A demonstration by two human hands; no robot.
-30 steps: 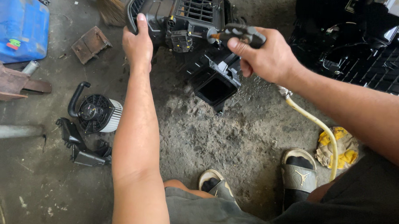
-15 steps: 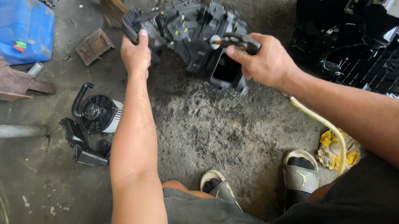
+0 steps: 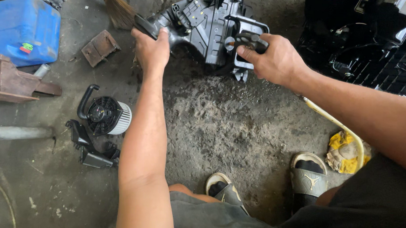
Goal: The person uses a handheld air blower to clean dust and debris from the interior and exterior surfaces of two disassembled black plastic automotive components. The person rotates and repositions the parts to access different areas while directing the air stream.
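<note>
The left hand (image 3: 152,50) clenches the left edge of a black ribbed plastic housing (image 3: 206,26) lying far on the dirty concrete floor (image 3: 238,124); the right hand (image 3: 273,59) grasps a black-handled tool (image 3: 249,40) against its right side.

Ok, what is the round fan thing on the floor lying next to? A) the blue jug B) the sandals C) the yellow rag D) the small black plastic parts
D: the round blower fan lies on the floor beside the small black plastic parts, left of the person's left arm and well apart from the blue jug, the yellow rag and the sandals.
</note>
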